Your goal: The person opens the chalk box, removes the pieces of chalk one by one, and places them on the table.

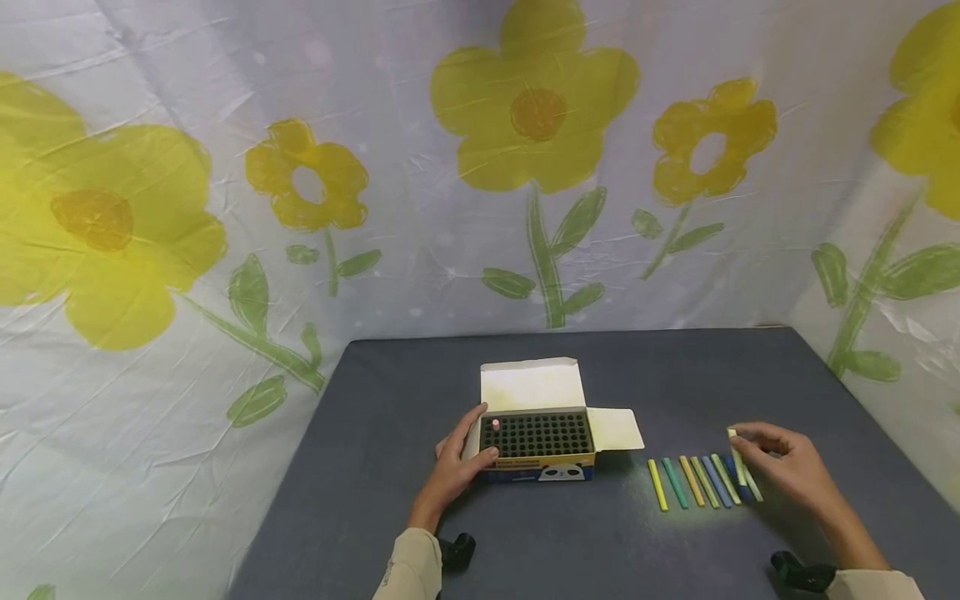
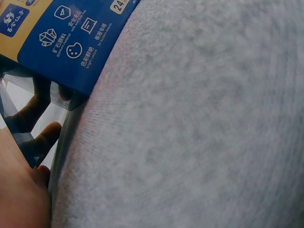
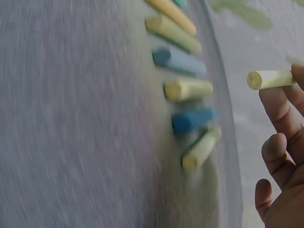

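Observation:
A chalk box (image 1: pixel 517 473) with a panda on its front stands with lid and side flap folded back. Inside is a black holder (image 1: pixel 547 433) full of round holes, with one pink chalk (image 1: pixel 496 425) in a hole near the back left. My left hand (image 1: pixel 450 467) holds the box by its left side, thumb toward the front. With thumb and fingertips my right hand (image 1: pixel 795 467) pinches a pale yellow chalk stick (image 3: pixel 270 79), raised above the right end of a row of chalks. That row includes a bright yellow chalk (image 1: pixel 657 485), a green chalk (image 1: pixel 675 483) and a blue chalk (image 3: pixel 194 120).
The row lies on a dark grey table (image 1: pixel 585 542), right of the box's open side flap (image 1: pixel 617 428). Pale dust marks the cloth near the chalks. Behind the table hangs a white curtain (image 1: pixel 420 233) with yellow flowers.

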`<state>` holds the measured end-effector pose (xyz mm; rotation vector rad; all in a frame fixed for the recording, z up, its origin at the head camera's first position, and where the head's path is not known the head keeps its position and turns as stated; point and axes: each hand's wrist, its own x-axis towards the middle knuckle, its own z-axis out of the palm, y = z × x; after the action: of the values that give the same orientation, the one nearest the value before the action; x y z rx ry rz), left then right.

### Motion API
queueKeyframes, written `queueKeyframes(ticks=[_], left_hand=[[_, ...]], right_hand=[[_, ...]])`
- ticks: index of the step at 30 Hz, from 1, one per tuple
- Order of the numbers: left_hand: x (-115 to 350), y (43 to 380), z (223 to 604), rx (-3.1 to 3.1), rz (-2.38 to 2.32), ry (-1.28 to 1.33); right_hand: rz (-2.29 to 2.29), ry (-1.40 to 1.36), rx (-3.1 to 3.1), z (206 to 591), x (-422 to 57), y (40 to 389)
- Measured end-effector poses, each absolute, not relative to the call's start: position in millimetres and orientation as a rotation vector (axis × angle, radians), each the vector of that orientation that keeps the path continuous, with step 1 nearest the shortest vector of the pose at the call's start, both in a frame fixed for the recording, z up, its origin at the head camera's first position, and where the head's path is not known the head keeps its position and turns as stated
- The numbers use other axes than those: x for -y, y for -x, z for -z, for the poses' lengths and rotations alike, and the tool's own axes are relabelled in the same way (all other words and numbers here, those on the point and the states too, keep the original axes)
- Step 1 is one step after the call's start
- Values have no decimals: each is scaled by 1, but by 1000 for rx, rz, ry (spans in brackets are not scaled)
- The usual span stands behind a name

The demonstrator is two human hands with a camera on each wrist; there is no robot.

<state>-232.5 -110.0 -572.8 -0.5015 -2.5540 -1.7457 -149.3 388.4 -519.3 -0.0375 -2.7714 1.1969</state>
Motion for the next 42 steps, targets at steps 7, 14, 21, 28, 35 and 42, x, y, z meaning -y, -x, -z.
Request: queueKeyframes(ticks=[7, 14, 21, 28, 35, 42], left_hand=[[109, 233, 574, 2559, 1755, 473], [109, 232, 573, 2583, 1775, 433], [109, 232, 573, 2588, 1776, 430], [109, 232, 574, 2583, 1749, 442], [110, 232, 572, 2592, 1759, 438], [110, 233, 572, 2564, 1766, 483]], right_hand=[[-1119, 42, 2755, 523, -406, 149], [-1073, 82, 2913, 526, -412, 150], [-1006, 121, 3022, 530, -419, 152], [-949, 103, 3051, 531, -420, 154], [-889, 78, 3018, 531, -418, 153], [-882, 83, 3027, 529, -416, 154]])
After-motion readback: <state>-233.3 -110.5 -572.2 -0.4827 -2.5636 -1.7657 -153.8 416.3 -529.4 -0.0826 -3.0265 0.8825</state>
